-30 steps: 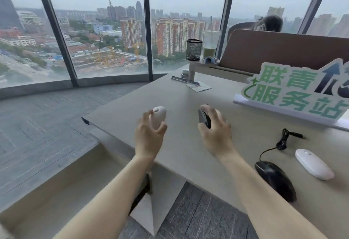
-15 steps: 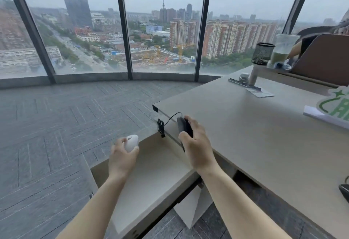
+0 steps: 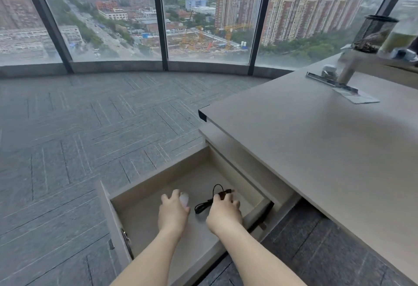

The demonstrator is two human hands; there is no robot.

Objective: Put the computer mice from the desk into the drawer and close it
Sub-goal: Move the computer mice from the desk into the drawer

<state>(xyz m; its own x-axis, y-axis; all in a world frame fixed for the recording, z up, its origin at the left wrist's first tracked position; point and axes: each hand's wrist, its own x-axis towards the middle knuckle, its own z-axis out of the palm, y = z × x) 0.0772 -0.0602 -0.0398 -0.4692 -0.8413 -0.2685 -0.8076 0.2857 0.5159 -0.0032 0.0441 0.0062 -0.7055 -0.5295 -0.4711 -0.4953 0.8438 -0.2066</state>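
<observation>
Mice are down inside the open drawer now, one in each of your hands. Your left hand has its fingers curled around the white mouse: a smooth, rounded, glossy shell, of which only the upper part shows past your thumb and forefinger. Your right hand covers the black mouse almost fully, fingers closed over it, so you see little more than a dark edge at the fingertips; whether either mouse touches the drawer floor cannot be told. The black mouse's cable is thin and dark, looping up in a small arc above your right hand and trailing in a bundle between the two hands, lying low in the drawer. The drawer is pale beige inside, pulled well out from under the desk, whose light top lies to your right, above and beside the drawer.
</observation>
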